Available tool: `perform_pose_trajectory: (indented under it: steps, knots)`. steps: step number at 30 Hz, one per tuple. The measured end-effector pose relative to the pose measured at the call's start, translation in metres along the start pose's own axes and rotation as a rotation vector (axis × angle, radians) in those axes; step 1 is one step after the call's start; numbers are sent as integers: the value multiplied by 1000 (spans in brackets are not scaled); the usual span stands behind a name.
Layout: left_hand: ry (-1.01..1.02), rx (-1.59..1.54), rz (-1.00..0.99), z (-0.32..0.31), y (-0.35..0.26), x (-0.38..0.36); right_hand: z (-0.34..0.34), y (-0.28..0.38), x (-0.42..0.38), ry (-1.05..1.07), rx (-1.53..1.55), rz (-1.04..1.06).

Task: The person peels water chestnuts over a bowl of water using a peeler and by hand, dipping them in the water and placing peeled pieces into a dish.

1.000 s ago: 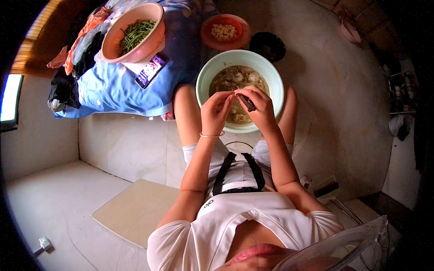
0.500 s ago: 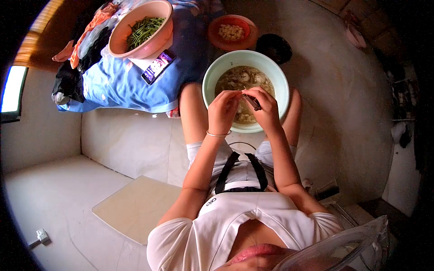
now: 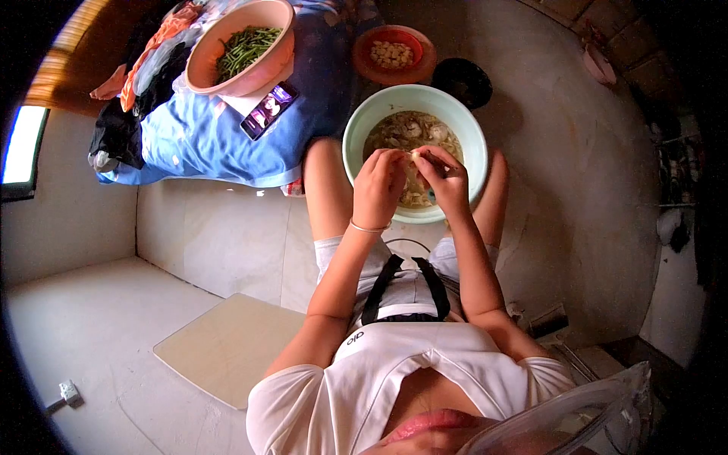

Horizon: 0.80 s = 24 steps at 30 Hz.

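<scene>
Over mint-green basin (image 3: pixel 354 144) of murky water (image 3: pixel 394 130), my right hand (image 3: pixel 449 184) pinches pale garlic-like clove (image 3: pixel 414 155), dark slim tool (image 3: pixel 440 161) among fingers; left hand (image 3: pixel 377 186) just beside, cannot tell its grip. Looks like peeling; next move calls for fine fingertip pull.

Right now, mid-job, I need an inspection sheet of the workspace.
Surface: pale floor; blue cloth at upper left.
Job's things: green basin between the knees, holding cloudy liquid.
Clutter: lit phone near the pink basin of green stems.
Hands: left hand and right hand over the green basin, fingertips close together; exact grip unclear.
Cables: dark cord at a white plug-like piece, lower left.
Surroundings: red bowl and black bowl beyond the green basin.
</scene>
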<state>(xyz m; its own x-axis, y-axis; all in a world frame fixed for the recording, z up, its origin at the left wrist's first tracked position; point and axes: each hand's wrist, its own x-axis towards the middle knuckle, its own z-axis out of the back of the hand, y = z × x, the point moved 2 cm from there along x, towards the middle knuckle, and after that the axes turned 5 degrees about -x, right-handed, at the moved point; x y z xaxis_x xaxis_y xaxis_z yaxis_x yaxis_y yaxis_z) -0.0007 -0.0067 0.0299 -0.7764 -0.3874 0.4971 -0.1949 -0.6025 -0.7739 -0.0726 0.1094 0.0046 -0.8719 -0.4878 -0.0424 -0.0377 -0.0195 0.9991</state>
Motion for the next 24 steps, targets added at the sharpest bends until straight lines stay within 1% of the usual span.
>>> perform_pose_trajectory:
  steps: [1, 3, 6, 9, 13, 15, 18, 20, 24]
  knots:
    - [5, -26, 8, -1, 1, -1, -1, 0, 0, 2, 1, 1]
    - [10, -53, 15, 0, 1, -1, -2, -1, 0, 7, 162, -38]
    - [15, -64, 14, 0, 1, -1, -4, -1, 2, 67, 169, -27]
    - [34, -72, -37, 1, -2, 0, -1, -1, 2, 62, 156, -55]
    - [44, -77, -2, 1, -3, 0, 0, 3, 1, 25, 177, -32]
    - [53, -79, 23, 2, -2, 0, 2, 4, 0, -8, 249, -56]
    - [42, -82, 26, 1, 3, -1, 5, -1, 1, -20, 273, -73]
    - [35, -119, 61, 1, 3, -1, 5, -1, 1, -10, 274, -64]
    - [23, -87, 35, 3, 5, 0, 3, 5, -1, 27, 287, -48]
